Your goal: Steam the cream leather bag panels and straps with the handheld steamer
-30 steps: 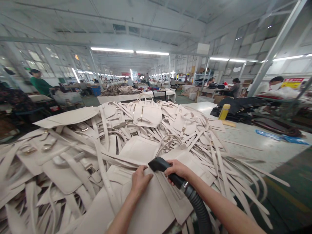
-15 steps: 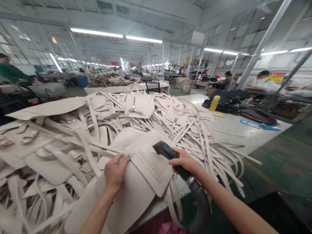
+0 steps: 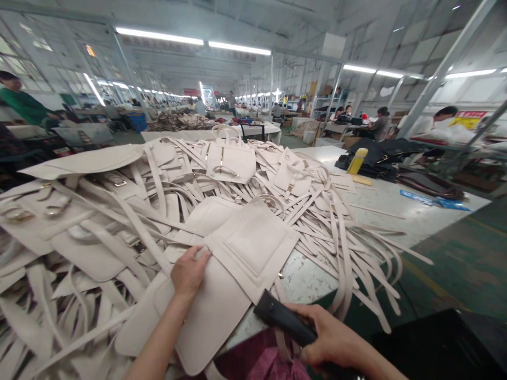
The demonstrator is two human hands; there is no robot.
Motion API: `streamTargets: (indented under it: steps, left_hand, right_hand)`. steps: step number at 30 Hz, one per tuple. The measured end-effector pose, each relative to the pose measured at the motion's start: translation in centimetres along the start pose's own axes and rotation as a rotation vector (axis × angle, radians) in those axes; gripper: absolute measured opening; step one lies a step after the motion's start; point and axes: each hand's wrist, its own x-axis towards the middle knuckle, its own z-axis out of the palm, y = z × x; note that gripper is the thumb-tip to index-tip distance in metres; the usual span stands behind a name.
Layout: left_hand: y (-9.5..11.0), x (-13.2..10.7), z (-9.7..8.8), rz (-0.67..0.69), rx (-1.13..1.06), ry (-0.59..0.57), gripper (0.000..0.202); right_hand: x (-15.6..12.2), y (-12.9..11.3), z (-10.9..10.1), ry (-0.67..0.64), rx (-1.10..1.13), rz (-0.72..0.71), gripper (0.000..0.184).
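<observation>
My left hand (image 3: 190,272) is closed, pinching the left edge of a beige bag panel (image 3: 259,237) with a stitched square pocket. Larger smooth beige panels (image 3: 216,311) lie under that hand and forearm. My right hand (image 3: 322,332) is wrapped round a black hose nozzle (image 3: 283,316), like that of a vacuum cleaner. Its tip is close to the pocket panel's lower corner, near the table's front edge; whether the two touch I cannot tell. The hose behind the nozzle is mostly hidden by my hand and the frame's edge.
Beige bag pieces and straps (image 3: 99,227) are heaped across the left and middle of the table (image 3: 396,206). Loose straps (image 3: 372,279) overhang its front edge. On the right lie black pieces (image 3: 380,155) and a yellow bottle-like object (image 3: 357,161). Several people work farther off.
My right hand has drawn the nozzle down and toward me, off the pocket panel, leaving its pocket uncovered. My left hand keeps its pinch in nearly the same place. The view has shifted slightly.
</observation>
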Motion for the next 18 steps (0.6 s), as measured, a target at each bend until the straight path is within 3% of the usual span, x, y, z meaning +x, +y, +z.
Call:
streamTargets:
  steps: [5,10,14,18]
  left_hand:
    - [-0.3,-0.1,0.4,0.015,0.025,0.02,0.031]
    - [-0.2,0.0,0.3,0.011,0.026,0.004,0.031]
    - [-0.3,0.2,0.4,0.001,0.061,0.001,0.034]
    - [-0.4,0.4,0.7,0.001,0.08,-0.005,0.036]
  right_hand:
    - [2.8,-0.1,1.4,0.056,0.013,-0.04,0.066]
    - [2.4,-1.4,0.4,0.224,-0.003,-0.112,0.071]
    - [0.9,-1.3,0.1,0.091,-0.013,-0.023,0.069]
    - [1.8,0.4,1.9,0.018,0.096,-0.013,0.064]
